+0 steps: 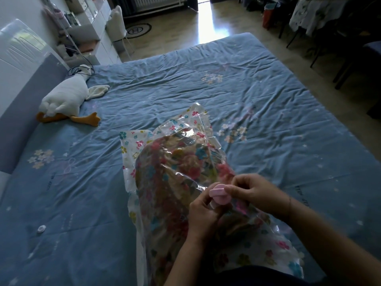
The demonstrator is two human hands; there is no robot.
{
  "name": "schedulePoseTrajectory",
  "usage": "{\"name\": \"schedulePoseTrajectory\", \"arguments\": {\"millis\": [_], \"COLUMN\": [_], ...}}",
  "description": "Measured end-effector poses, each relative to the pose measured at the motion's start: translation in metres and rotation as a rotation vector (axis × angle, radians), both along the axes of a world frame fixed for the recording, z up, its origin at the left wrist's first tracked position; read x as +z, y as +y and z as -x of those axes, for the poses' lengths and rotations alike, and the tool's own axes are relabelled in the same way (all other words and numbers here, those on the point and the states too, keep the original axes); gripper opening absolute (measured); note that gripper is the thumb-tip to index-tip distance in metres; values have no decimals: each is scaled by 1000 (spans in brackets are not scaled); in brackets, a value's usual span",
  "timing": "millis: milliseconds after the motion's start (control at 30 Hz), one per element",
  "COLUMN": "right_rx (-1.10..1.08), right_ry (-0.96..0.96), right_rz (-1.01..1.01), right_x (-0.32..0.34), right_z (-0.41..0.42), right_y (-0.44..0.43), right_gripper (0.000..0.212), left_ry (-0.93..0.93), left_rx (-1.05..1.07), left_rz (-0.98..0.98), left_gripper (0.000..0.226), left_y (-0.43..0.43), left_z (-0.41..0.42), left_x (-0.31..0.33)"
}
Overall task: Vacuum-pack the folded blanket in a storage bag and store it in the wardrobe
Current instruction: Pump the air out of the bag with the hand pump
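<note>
A clear storage bag (132, 145) printed with small flowers lies on the blue bed sheet (185, 83), running from the bed's middle toward me. Inside it sits the folded blanket (173, 174), patterned in red, tan and teal. A pink round valve (219, 196) stands on the bag's top near me. My right hand (255, 193) pinches the valve's cap from the right. My left hand (203, 215) grips the valve's base and the plastic under it from the left.
A small white cap (41, 228) lies on the sheet at the left. A white plush goose (66, 96) rests by the grey headboard (22, 104). White shelves (90, 27) stand far left; dark chairs (350, 48) and a covered table stand at the right.
</note>
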State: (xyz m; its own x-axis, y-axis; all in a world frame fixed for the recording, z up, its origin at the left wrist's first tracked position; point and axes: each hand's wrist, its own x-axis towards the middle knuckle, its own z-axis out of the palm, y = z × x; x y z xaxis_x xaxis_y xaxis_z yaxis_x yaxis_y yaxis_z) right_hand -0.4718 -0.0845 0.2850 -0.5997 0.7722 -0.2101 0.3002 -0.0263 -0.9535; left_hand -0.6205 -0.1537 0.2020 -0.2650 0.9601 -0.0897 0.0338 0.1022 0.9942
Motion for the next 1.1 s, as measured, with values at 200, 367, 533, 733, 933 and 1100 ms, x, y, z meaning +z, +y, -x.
{"name": "schedulePoseTrajectory", "arguments": {"millis": [200, 367, 533, 733, 933, 1100], "right_rx": [56, 38, 33, 143, 47, 54], "right_ry": [367, 331, -9, 504, -6, 227], "right_rz": [-76, -16, -49, -8, -4, -81], "right_x": [72, 47, 7, 82, 5, 53], "right_z": [-5, -3, 2, -6, 3, -2], "right_y": [2, 4, 0, 2, -2, 0], "right_gripper": [26, 33, 41, 20, 42, 27], "left_ry": [-22, 2, 5, -20, 25, 0], "left_rx": [-36, 5, 8, -17, 8, -18], "left_rz": [27, 40, 0, 45, 19, 30], "left_gripper": [39, 38, 37, 37, 41, 38], "left_y": [-1, -2, -3, -4, -6, -3], "left_z": [4, 0, 3, 3, 2, 5], "left_x": [4, 1, 0, 2, -1, 0]}}
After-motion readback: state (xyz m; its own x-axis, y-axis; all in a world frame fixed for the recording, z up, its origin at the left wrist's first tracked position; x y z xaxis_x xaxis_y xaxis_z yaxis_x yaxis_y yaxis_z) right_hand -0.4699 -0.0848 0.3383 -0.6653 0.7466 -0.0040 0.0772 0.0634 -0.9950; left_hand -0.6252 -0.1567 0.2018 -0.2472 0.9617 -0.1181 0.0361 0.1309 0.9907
